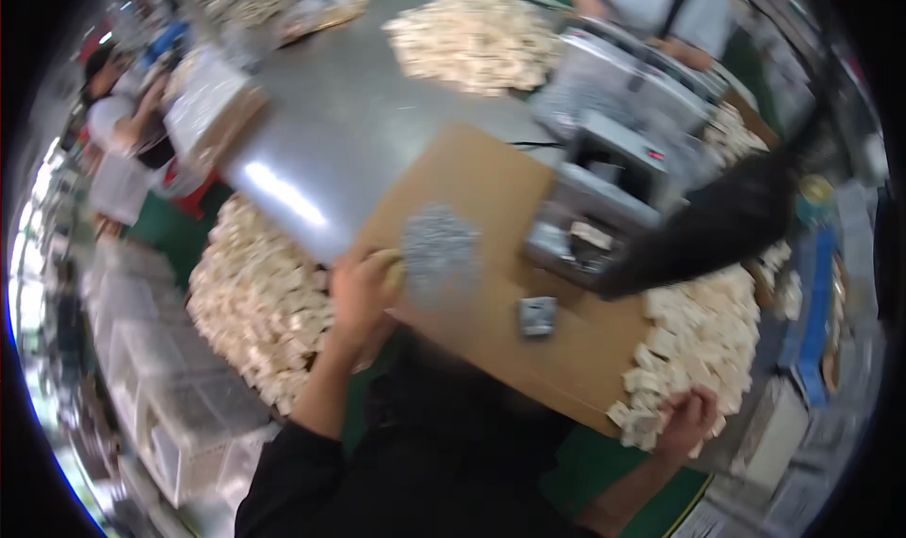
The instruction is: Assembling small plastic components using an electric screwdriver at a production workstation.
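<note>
My left hand (363, 293) is at the left edge of a brown board (481, 175), its fingers bent together. A pale yellowish patch shows at its fingertips; blur hides whether it is a held piece or a finger covering. Beside these fingers, a pile of small grey metal parts (442, 255) lies on the board. My right hand (689, 420) is at the near edge of a heap of small cream-coloured pieces (703, 335) on the right. Its fingers curl in against the pieces, and what they pinch is too small to make out.
A small silvery block (537, 316) lies on the board. Behind it stands a grey machine (613, 165) with a red display, and a dark hanging shape (708, 222) juts in. More cream pieces are heaped at left (255, 302) and far back (472, 40). Other people work beyond.
</note>
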`<act>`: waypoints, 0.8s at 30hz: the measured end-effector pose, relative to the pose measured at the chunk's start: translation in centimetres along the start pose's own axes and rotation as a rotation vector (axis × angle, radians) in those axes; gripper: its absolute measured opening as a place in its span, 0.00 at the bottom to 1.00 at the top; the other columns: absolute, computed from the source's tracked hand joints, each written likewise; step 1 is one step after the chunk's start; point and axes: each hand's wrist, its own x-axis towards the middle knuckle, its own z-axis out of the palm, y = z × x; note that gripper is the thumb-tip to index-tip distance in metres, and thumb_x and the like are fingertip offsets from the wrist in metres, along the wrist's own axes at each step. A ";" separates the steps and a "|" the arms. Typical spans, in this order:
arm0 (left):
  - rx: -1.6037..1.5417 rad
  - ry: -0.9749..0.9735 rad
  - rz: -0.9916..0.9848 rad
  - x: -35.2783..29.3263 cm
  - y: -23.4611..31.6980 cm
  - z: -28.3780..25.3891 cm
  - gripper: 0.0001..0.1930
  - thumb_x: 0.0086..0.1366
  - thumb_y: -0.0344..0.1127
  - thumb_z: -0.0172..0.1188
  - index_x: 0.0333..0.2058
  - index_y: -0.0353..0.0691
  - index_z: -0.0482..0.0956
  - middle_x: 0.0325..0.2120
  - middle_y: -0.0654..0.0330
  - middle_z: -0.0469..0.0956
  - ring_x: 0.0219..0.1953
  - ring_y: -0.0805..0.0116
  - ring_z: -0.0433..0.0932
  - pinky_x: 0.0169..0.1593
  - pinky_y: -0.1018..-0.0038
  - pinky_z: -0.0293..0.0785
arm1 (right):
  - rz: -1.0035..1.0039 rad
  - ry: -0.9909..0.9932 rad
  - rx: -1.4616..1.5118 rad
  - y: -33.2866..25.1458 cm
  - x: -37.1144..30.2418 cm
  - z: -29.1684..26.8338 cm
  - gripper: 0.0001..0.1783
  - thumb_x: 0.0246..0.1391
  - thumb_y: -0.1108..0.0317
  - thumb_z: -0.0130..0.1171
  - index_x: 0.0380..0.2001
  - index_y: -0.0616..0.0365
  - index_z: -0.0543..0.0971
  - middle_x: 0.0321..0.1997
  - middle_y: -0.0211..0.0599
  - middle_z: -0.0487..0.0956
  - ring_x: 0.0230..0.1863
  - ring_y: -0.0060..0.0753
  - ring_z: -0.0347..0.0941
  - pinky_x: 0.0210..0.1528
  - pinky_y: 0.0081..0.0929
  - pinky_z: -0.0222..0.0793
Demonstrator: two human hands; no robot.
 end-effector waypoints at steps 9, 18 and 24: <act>-0.095 -0.131 -0.262 0.8 0.5 0.5 0.05 0.55 0.27 0.63 0.31 0.35 0.82 0.25 0.55 0.82 0.25 0.63 0.81 0.33 0.70 0.76 | -0.063 -0.328 0.236 -1.9 3.1 3.8 0.09 0.61 0.74 0.51 0.41 0.67 0.77 0.28 0.40 0.78 0.29 0.30 0.77 0.36 0.26 0.74; -0.706 0.215 -0.445 -0.7 2.0 0.5 0.06 0.63 0.23 0.56 0.39 0.31 0.78 0.24 0.64 0.74 0.23 0.78 0.72 0.27 0.82 0.69 | -0.042 -0.333 0.006 -3.6 6.4 -0.5 0.07 0.58 0.78 0.55 0.39 0.66 0.79 0.27 0.38 0.80 0.29 0.26 0.78 0.33 0.23 0.73; -0.786 0.054 -0.424 -4.2 5.7 3.0 0.08 0.65 0.25 0.57 0.41 0.33 0.80 0.26 0.64 0.77 0.24 0.78 0.74 0.29 0.81 0.72 | -0.395 -0.306 -0.760 -7.4 16.7 -0.5 0.17 0.52 0.70 0.62 0.47 0.61 0.79 0.35 0.42 0.80 0.39 0.38 0.78 0.44 0.31 0.73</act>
